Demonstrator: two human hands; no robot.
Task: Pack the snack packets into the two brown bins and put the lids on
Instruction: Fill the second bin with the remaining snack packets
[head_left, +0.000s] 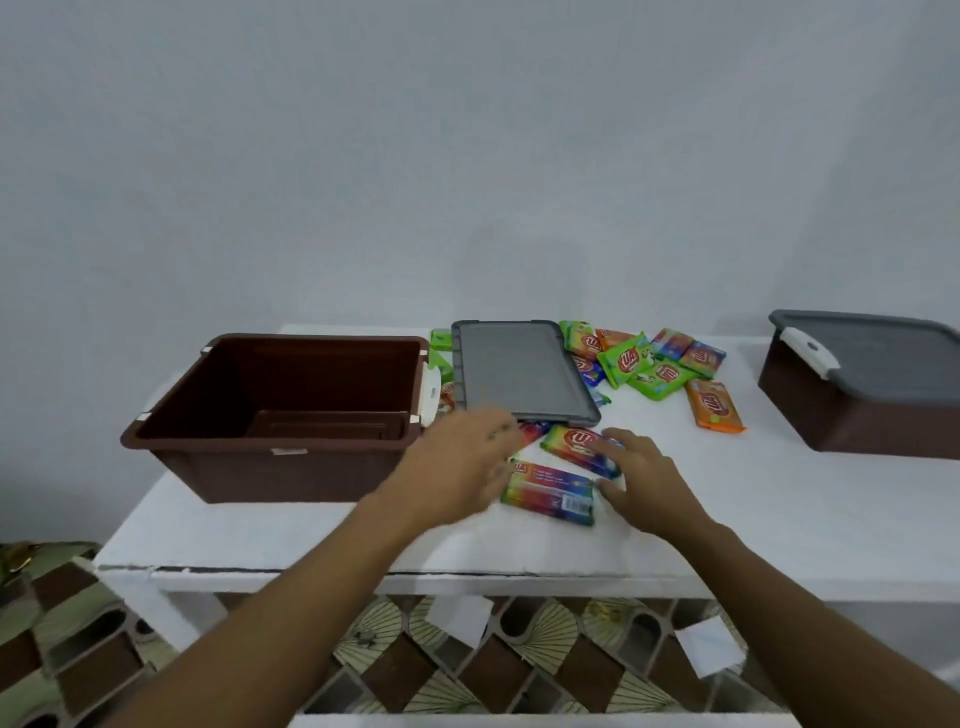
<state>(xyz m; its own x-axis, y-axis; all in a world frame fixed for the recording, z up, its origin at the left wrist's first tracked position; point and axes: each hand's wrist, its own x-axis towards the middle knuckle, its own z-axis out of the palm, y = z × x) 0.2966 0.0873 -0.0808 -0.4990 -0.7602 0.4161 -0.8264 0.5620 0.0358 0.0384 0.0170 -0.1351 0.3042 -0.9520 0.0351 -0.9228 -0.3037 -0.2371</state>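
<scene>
An open brown bin (280, 457) stands at the table's left with nothing in it. Its grey lid (519, 369) lies flat beside it, on top of some packets. A second brown bin (852, 415) with a grey lid on it sits at the far right. Two rainbow snack packets (550, 491) lie near the front, between my hands. My left hand (462, 467) is blurred, fingers spread, just left of them. My right hand (644, 478) rests open against the right ends of both packets. Green and orange packets (660, 374) are heaped behind.
The white table (779, 519) ends at a chipped front edge. An orange packet (714, 405) lies alone between the heap and the right bin. Patterned floor tiles (467, 665) show below the table. A plain wall stands behind.
</scene>
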